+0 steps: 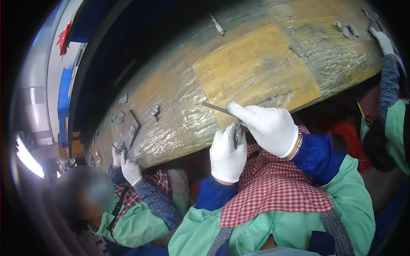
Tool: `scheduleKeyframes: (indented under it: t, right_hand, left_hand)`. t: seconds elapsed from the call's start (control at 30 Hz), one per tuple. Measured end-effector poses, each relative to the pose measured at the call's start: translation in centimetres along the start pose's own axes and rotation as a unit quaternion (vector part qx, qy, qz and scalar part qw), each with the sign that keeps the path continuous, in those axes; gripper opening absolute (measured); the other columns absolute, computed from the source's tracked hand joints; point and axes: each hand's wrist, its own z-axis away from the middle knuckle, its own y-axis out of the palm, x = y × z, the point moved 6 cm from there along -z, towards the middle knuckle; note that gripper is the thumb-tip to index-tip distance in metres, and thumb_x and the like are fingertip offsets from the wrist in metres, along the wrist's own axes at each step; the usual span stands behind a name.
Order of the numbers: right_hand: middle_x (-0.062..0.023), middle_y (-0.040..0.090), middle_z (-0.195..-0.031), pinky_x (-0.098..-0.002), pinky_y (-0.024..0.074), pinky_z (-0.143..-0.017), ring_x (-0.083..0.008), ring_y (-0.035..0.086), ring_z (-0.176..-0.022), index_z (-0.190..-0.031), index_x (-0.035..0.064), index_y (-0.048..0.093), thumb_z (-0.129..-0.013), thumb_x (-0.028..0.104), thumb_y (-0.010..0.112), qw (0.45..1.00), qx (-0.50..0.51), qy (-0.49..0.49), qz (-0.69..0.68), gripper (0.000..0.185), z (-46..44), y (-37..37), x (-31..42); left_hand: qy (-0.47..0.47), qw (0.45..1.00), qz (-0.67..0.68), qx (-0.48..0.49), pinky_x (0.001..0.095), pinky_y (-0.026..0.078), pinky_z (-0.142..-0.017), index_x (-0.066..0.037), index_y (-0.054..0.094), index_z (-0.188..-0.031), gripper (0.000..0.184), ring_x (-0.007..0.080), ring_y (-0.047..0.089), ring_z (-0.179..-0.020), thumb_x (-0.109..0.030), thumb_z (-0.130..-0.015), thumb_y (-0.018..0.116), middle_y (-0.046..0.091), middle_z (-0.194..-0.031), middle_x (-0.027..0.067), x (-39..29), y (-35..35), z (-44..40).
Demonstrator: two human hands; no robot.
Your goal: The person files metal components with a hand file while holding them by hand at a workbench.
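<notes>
The small grey part (237,133) is at the bench's near edge, clamped in the fingers of the left hand (229,155), which reaches up from about six-thirty. The right hand (273,128), at three o'clock from the part, grips a flat dark bar (217,108) whose free end points to ten — whether bar and part touch is hidden by the fingers. The hands sit close together, each closed on its own piece.

If the bar is being worked against the part, a firm left pinch, fingertips clear of its path, and a flat, level stroke should serve best.

Toward twelve to one lies a yellow sheet (256,55) on the film-covered bench (179,128); a white pen-like tool (217,25) rests beyond, near twelve. Another grey piece (154,112) lies at nine-thirty. Co-workers' gloved hands show between eight and nine (131,171) — and at two (384,42).
</notes>
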Motion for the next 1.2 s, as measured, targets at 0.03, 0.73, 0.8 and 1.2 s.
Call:
scheduleKeyframes:
  t: [0.03,0.73,0.8,1.2]
  right_hand:
    - [-0.0077,0.069,-0.084,-0.0346,0.0565,-0.055,-0.025,0.072,-0.067,-0.139,0.0122,0.063,-0.087,0.009,0.071,1.0,-0.006,-0.014,-0.001,0.053,0.0,0.1,0.4]
    - [-0.0063,0.056,-0.071,-0.0377,0.0539,-0.051,-0.0235,0.064,-0.059,-0.14,0.0143,0.065,-0.088,0.006,0.066,0.992,0.107,0.058,0.033,0.053,4.8,0.2,2.3]
    - [-0.0048,0.057,-0.071,-0.0369,0.0529,-0.05,-0.0234,0.064,-0.057,-0.14,0.0169,0.065,-0.091,0.009,0.065,0.993,0.097,0.05,0.046,0.05,3.6,2.0,2.2]
    - [-0.0062,0.056,-0.071,-0.0369,0.0528,-0.049,-0.0237,0.063,-0.055,-0.142,0.0161,0.064,-0.089,0.008,0.066,0.99,0.12,0.062,0.046,0.054,5.7,0.4,2.2]
  left_hand:
    - [-0.021,0.999,-0.034,0.026,0.0448,0.058,-0.068,-0.006,0.07,-0.111,0.028,0.0369,0.07,-0.077,-0.009,-0.085,0.08,0.067,-0.092,0.0157,0.0,0.0,0.1]
    - [-0.179,0.977,0.022,0.115,0.0508,0.059,-0.069,0.006,0.056,-0.129,0.035,0.0457,0.073,-0.083,-0.014,-0.1,0.061,0.073,-0.098,0.0292,1.5,2.6,1.2]
    - [-0.173,0.978,0.013,0.118,0.0455,0.059,-0.072,0.003,0.056,-0.138,0.038,0.0427,0.074,-0.087,-0.016,-0.105,0.058,0.074,-0.1,0.0265,1.7,2.8,1.4]
    - [-0.171,0.981,0.033,0.083,0.051,0.058,-0.069,0.003,0.059,-0.126,0.028,0.0448,0.072,-0.084,-0.01,-0.101,0.059,0.074,-0.094,0.0244,1.0,2.3,0.9]
